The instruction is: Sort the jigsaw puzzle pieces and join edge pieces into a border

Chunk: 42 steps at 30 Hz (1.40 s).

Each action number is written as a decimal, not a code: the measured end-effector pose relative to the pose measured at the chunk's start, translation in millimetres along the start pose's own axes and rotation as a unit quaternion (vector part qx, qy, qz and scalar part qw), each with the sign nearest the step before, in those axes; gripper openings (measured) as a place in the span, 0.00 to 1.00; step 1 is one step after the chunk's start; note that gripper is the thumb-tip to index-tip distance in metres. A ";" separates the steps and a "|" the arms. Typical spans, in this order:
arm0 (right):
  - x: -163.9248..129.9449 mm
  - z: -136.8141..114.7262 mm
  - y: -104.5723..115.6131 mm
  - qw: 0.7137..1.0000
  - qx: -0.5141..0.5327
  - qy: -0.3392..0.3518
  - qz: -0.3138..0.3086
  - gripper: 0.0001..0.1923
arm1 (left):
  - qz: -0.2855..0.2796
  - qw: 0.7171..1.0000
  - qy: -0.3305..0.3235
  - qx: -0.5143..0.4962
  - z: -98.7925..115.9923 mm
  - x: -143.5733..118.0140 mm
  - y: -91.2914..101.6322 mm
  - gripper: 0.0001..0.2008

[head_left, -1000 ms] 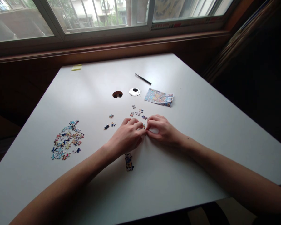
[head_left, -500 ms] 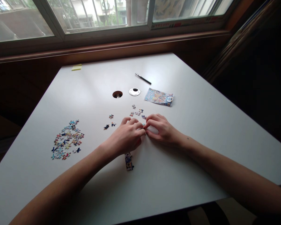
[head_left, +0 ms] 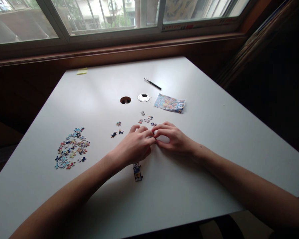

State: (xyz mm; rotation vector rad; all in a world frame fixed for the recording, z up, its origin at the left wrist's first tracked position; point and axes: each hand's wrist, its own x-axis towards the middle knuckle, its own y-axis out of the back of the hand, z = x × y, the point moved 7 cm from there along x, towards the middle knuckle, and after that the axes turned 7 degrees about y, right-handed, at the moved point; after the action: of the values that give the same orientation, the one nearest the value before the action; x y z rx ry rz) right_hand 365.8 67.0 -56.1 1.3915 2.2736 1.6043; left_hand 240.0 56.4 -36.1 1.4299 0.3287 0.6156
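Both hands are pinched shut, fingertips meeting over the middle of the white counter. The left hand curls its fingers against the tips of the right hand, and whatever small puzzle piece sits between them is hidden by the fingers, so I cannot tell which hand has the grip on it.

Just beyond the knuckles lies a loose scatter of puzzle pieces, and a few more pieces lie apart to the left of the left hand. Right under the left wrist, touching its shadow, a short strip of joined pieces lies flat, pointing toward the near edge. Well off to the left sits the big pile of pieces, spread out and unsorted.

Farther back on the counter are a colourful picture card, a round cable hole with its loose silver cap beside it, and a dark pen lying at a slant. A yellow sticky note rests near the far left corner, below the window.
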 end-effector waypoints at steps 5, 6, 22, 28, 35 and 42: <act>1.4 -0.2 0.6 1.000 0.007 -0.002 0.004 0.04 | 0.001 1.000 -0.002 0.004 0.1 -0.1 -0.3 0.08; 1.3 -0.1 0.2 1.000 0.008 -0.002 0.004 0.04 | 0.000 1.000 -0.002 0.004 -0.1 -0.1 -0.4 0.07; 1.1 2.5 0.9 0.999 0.028 -0.015 0.009 0.09 | -0.006 1.000 0.002 -0.003 -0.1 -0.3 -0.6 0.09; 0.6 4.6 -0.6 0.999 0.034 -0.020 0.009 0.09 | -0.007 1.000 0.003 -0.006 -1.1 0.4 -2.0 0.09; -2.7 7.9 -6.4 0.998 0.003 -0.053 -0.022 0.16 | 0.008 0.998 0.031 -0.048 -8.8 0.7 -10.3 0.08; -5.2 9.9 -8.4 0.997 0.006 -0.070 -0.037 0.18 | 0.057 0.991 0.073 -0.092 -36.9 2.7 25.9 0.08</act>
State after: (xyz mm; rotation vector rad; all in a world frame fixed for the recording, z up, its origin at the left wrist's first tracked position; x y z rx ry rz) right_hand 368.4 70.2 -69.4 1.3588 2.2299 1.4277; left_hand 216.3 88.7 -15.2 1.2356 0.2980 0.8249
